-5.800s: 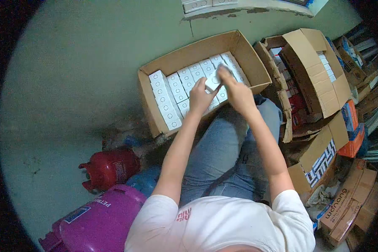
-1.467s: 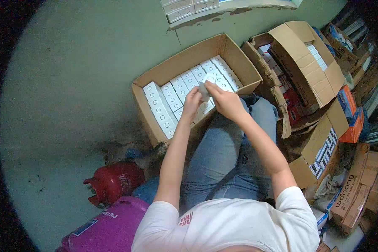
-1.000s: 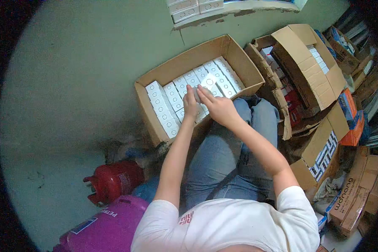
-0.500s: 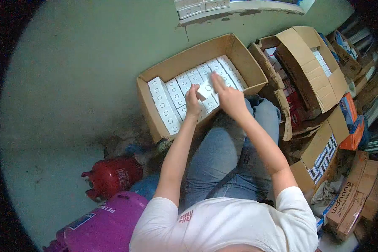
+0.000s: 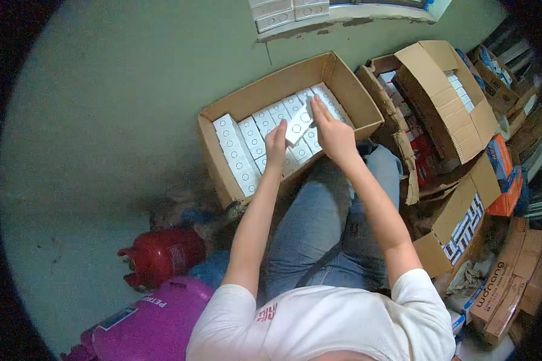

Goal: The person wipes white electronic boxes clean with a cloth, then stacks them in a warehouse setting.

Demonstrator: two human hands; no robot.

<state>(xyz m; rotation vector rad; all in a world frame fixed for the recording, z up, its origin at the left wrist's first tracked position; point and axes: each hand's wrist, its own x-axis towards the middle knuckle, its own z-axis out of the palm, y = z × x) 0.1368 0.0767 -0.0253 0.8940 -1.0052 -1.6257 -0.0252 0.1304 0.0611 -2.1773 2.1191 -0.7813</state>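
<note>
A white electrical wall box (image 5: 299, 124) with round knockout marks is held tilted between my two hands, above an open cardboard carton (image 5: 271, 90). My left hand (image 5: 276, 144) closes on its left end, thumb up. My right hand (image 5: 335, 135) lies against its right end, with the fingers long and pressed together; the thumb is hidden. Below, rows of similar white boxes (image 5: 238, 155) stand packed in the carton. The left row sits higher than the others, and a gap shows behind the rows at the back left.
Another open carton (image 5: 442, 99) stands at the right, its flaps raised. Further cartons (image 5: 503, 289) lie at the lower right. A red gas cylinder (image 5: 168, 256) and a purple one (image 5: 156, 322) are at the left. White boxes (image 5: 289, 13) sit on the window ledge.
The held box has turned so that more of its long face shows. My right hand has moved slightly right and down, and its fingers are less blurred.
</note>
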